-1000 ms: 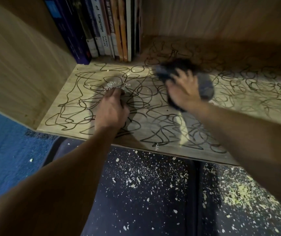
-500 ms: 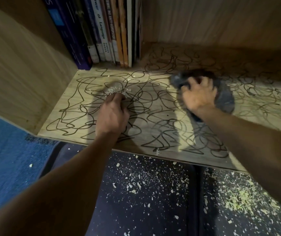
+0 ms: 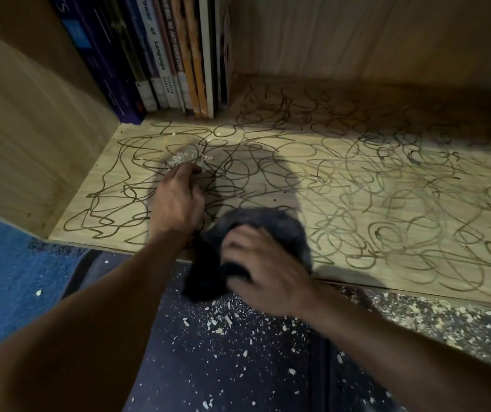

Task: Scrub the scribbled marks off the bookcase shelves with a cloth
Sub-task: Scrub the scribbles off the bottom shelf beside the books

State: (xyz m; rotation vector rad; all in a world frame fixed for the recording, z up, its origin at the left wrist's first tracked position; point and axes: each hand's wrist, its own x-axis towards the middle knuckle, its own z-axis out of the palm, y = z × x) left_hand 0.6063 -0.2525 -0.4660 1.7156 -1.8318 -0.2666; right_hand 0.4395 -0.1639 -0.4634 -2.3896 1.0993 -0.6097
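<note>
- Your pale wooden bookcase shelf [image 3: 357,162] is covered edge to edge in looping dark scribbled marks [image 3: 386,203].
- A row of upright books [image 3: 167,55] stands at its back left corner.
- Your right hand [image 3: 263,270], blurred, clutches the dark grey bunched cloth [image 3: 268,227] at the shelf's front edge.
- Your left hand [image 3: 178,200] rests on the shelf, fingers curled beside pale crumbs [image 3: 183,158].
</note>
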